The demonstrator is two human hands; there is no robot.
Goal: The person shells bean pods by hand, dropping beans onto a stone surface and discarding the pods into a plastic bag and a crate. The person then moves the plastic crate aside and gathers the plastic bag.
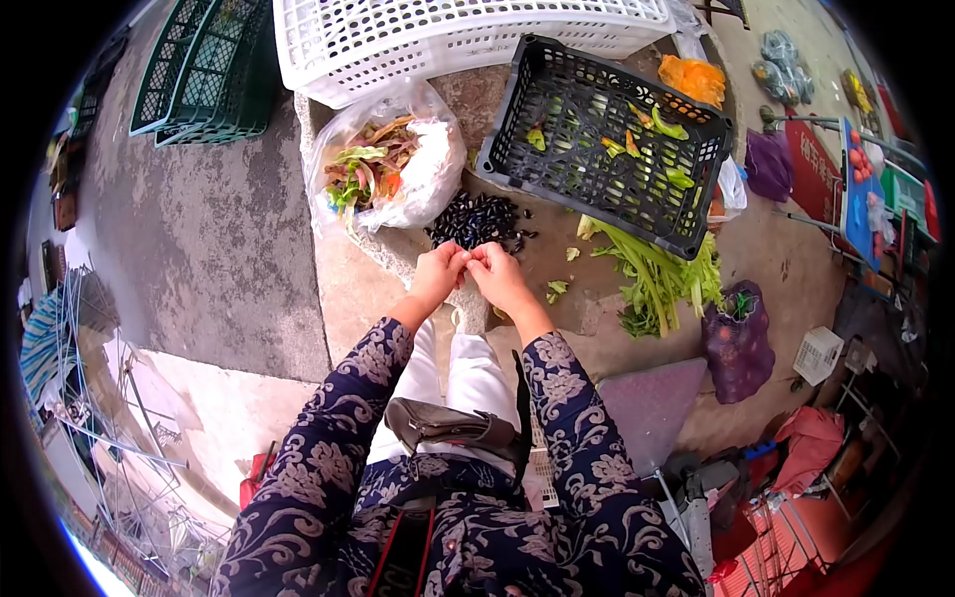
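Note:
Both of my hands meet in front of me, just on the near side of a heap of small, glossy black pieces (476,221) whose kind I cannot make out. My left hand (436,273) is closed in a pinch, its fingertips turned toward the right hand. My right hand (499,274) is pinched too, close against the left. Whatever lies between the fingertips is hidden or too small to name. Left of the heap stands a clear plastic bag (438,184) filled with vegetable scraps (370,171).
A black crate (597,129) with leaf scraps sits at right, beside green stalks (662,274) and a purple net sack (738,348). A white crate (477,50) stands behind; green crates (214,75) are at far left. An orange bag (693,80) lies behind the black crate.

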